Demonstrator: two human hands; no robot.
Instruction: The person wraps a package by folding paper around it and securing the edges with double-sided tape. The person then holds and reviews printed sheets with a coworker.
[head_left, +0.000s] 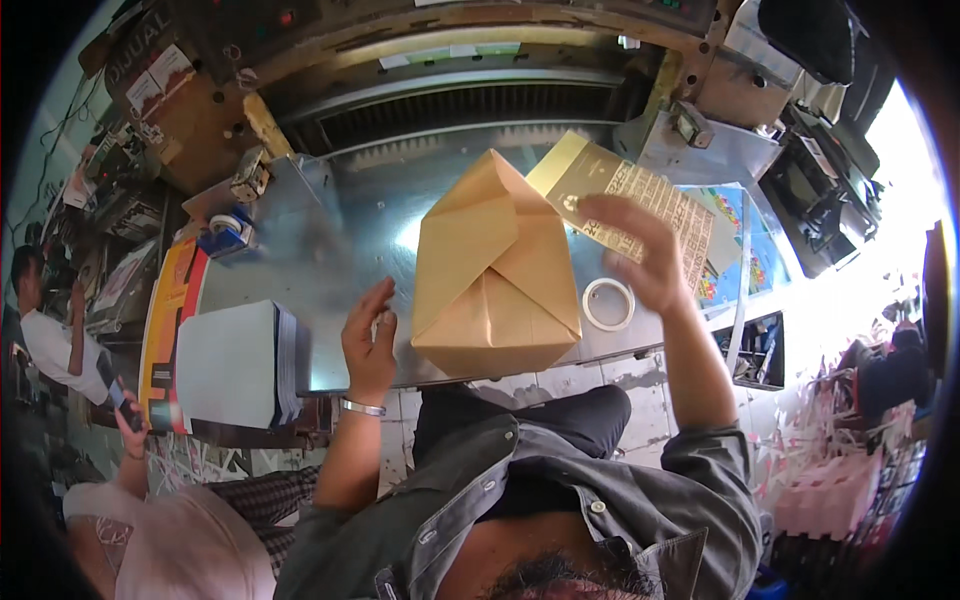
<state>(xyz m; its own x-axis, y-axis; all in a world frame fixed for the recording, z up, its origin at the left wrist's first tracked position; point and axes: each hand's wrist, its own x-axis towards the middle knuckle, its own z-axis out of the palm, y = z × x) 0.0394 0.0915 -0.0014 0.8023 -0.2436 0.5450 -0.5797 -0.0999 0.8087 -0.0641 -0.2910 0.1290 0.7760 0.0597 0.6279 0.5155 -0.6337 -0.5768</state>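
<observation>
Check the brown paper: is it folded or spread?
Folded: the brown paper shows diagonal flaps, one overlapping another, and creases.

Large light capital letters run across a dark brown, scuffed machine panel [188, 108], far beyond and to the left of the left fingers [372, 308]; two white rectangular paper labels [160, 82] on it carry reddish print too small to read. Just beyond the right fingers [630, 218], and partly hidden by them, a brown-and-gold rectangular sheet [628, 177] bears rows of pale, blocky lettering. Behind and left of the left fingers, a pale fabric shirt [195, 545] shows faint, unreadable lettering.
</observation>
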